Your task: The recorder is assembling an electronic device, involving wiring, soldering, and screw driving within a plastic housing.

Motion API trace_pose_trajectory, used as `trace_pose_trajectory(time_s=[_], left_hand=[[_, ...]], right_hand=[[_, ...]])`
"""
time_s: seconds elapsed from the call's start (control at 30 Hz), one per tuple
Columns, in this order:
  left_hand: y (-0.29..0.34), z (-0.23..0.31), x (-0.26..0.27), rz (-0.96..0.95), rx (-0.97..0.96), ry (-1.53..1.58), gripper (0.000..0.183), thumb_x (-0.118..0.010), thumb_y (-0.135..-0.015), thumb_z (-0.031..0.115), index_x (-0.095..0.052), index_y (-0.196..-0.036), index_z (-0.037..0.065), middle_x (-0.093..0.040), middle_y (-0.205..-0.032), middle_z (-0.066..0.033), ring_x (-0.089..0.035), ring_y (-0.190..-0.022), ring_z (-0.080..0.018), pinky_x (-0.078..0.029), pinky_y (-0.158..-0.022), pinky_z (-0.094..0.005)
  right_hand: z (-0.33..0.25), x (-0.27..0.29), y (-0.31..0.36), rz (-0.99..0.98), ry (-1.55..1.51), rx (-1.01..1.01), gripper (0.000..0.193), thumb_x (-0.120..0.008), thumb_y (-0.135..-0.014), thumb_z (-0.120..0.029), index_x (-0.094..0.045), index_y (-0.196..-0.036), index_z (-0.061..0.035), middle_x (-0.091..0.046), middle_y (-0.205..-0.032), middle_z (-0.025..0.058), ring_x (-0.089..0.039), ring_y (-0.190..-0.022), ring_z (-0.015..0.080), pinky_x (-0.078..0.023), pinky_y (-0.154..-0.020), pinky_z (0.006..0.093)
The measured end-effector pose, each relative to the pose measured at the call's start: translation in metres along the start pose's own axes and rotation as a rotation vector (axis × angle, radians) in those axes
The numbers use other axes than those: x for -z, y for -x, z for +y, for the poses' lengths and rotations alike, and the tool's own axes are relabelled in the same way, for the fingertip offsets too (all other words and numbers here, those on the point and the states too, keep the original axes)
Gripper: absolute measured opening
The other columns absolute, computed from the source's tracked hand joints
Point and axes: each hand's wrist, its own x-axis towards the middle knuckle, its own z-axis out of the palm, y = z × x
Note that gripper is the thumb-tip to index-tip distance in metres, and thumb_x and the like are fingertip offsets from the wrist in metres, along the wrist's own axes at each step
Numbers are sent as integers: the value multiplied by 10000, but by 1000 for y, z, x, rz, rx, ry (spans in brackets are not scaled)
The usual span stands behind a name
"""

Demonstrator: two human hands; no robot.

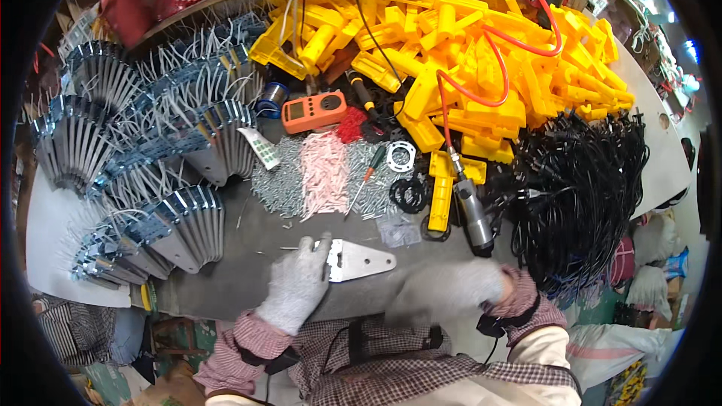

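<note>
My left hand (297, 286), in a grey knit glove, has its fingers closed at the left end of a flat silver metal plate (365, 262). The plate tapers to a rounded right end and has holes through it. It lies on or just above the dark worktop. My right hand (447, 289), also gloved, is smeared by motion near the worktop's front edge, right of the plate. Its fingers cannot be made out. Beyond the plate are pink sleeve-like pieces (325, 173) among loose screws (282, 180).
Fanned stacks of metal plates with white wires (180, 229) fill the left. Yellow plastic housings (481, 60) are heaped at the back. Black cables (579, 203) lie at right. A power screwdriver (474, 214) on a red coiled hose, an orange meter (313, 111) and a small screwdriver (368, 173) lie between.
</note>
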Motion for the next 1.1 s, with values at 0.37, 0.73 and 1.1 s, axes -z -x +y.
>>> trace_pose_trajectory(time_s=[0.37, 0.73, 1.1], left_hand=[[5, 7, -49, 98, -173, 630, 988, -856, -787, 406, -328, -1546, 59, -439, -1430, -240, -467, -1316, -443, -423, -1103, -513], [-24, -48, 7, 105, -405, 1006, 696, -859, -796, 293, -565, -1376, 45, -609, -1297, -150, -600, -1228, -314, -466, -1066, -419], [27, -90, -28, 200, -2, 679, 293, -676, -914, 40, -676, -1207, 32, -667, -992, -143, -674, -885, -324, -544, -807, -369]], right_hand=[[118, 46, -42, 705, 824, -737, 150, -592, -872, -55, -584, -1021, -69, -645, -927, 94, -734, -756, 255, -595, -592, 365], [5, 5, -70, 662, -249, 108, 225, -640, -875, -69, -575, -1090, -79, -569, -1037, 117, -613, -1008, 313, -501, -828, 396], [-5, -38, -114, 589, 180, -354, 388, -692, -839, -115, -596, -1211, -68, -625, -1092, 155, -584, -1107, 376, -467, -964, 478]])
